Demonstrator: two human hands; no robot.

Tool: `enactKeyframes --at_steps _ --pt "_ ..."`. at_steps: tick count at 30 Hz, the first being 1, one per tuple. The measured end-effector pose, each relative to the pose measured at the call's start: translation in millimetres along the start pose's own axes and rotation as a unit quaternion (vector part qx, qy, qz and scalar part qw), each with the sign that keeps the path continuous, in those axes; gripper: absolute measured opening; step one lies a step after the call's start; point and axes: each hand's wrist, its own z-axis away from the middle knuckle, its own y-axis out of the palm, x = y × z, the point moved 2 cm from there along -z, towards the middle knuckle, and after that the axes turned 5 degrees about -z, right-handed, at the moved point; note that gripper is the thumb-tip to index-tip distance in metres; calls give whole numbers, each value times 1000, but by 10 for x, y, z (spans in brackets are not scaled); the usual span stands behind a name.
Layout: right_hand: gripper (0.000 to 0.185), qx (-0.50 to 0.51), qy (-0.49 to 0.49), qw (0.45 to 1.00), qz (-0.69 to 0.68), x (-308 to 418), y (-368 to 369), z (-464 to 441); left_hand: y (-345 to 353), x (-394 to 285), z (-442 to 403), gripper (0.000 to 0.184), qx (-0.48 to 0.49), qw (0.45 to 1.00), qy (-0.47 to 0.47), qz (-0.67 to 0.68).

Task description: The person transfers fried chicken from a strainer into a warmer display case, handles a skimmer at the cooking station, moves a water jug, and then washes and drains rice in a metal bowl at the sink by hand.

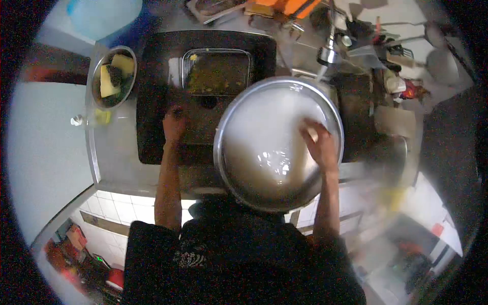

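A large round metal bowl (219,152) of cloudy whitish water (264,119) stands over the right part of the sink. My right hand (321,145) is over the bowl's right side, its fingers bent and somewhat apart, with a pale patch showing between thumb and fingers. Out over the dark left basin (152,101) is my left hand (175,124), left of the bowl and apart from it. Shadow and blur hide its fingers. Behind the bowl a metal faucet (329,55) points down toward the rim.
A rectangular clear tray (249,71) with yellowish bits sits at the back of the left basin. On the left counter is a metal bowl (133,76) holding yellow sponges (108,81). Utensils (401,51) crowd the back right. An orange item (295,7) lies at the back.
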Motion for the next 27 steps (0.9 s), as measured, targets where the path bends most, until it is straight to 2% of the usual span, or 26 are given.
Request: enactKeyframes --at_steps 1,2,3,4,6,7,8,9,10,11,12,14,15,16,18,19,20,21,22,24,25,26,27 --pt "41 -10 -32 999 37 -136 102 -77 -29 -111 116 42 -56 993 92 45" --pt "46 -25 -64 995 75 -201 232 -198 -71 -358 264 42 -60 992 104 39" --pt "53 -7 -23 995 95 -235 382 -313 -95 -751 515 43 -26 979 78 186" --pt "60 14 20 993 113 -216 510 -396 -59 -1042 774 44 14 944 47 327" --pt "71 184 106 970 118 -85 670 -509 15 -1318 1124 50 5 959 130 251" --pt "70 185 93 963 172 71 776 -488 -40 -1601 1372 54 29 972 139 190" --pt "69 183 82 953 227 206 862 -454 30 -1615 1430 54 29 971 150 186" --pt "69 174 83 956 223 229 937 -384 116 -1600 1460 55 -49 972 212 88" --pt "64 153 -12 964 218 256 1030 -288 157 -1635 1510 56 -128 954 269 -9" --pt "60 130 -106 963 212 249 1081 -197 152 -1673 1565 56 -265 888 340 -160" --pt "60 122 -105 964 213 256 1013 -85 126 -1765 1638 56 -266 885 347 -159" --pt "56 122 -165 967 153 376 850 148 67 -1977 1803 54 -193 864 420 -200" --pt "53 147 -166 964 147 411 761 224 165 -1878 1761 61 -103 880 439 -150" --pt "53 145 -168 964 145 411 630 245 199 -1909 1785 61 -105 879 439 -153" --pt "53 231 -209 949 49 344 408 276 338 -1989 1816 61 -43 896 390 -211" --pt "53 229 -213 949 48 268 335 240 427 -1948 1773 67 -18 911 346 -222" --pt "55 144 -215 965 27 193 232 174 473 -1913 1747 67 -20 911 345 -224" --pt "57 60 -215 975 6 125 138 101 500 -1894 1714 71 2 935 286 -208" --pt "61 -16 -175 983 62 -39 194 -8 528 -1861 1689 75 24 955 226 -190" --pt "60 -9 -57 990 126 -238 186 -148 614 -1779 1675 81 42 958 193 -208" --pt "60 -10 -57 990 126 -209 146 -121 647 -1748 1655 87 58 959 163 -226" --pt "64 56 5 993 105 -233 120 -64 704 -1731 1646 87 58 958 165 -227" --pt "69 121 68 987 83 -322 62 68 865 -1717 1745 91 70 962 126 -233"
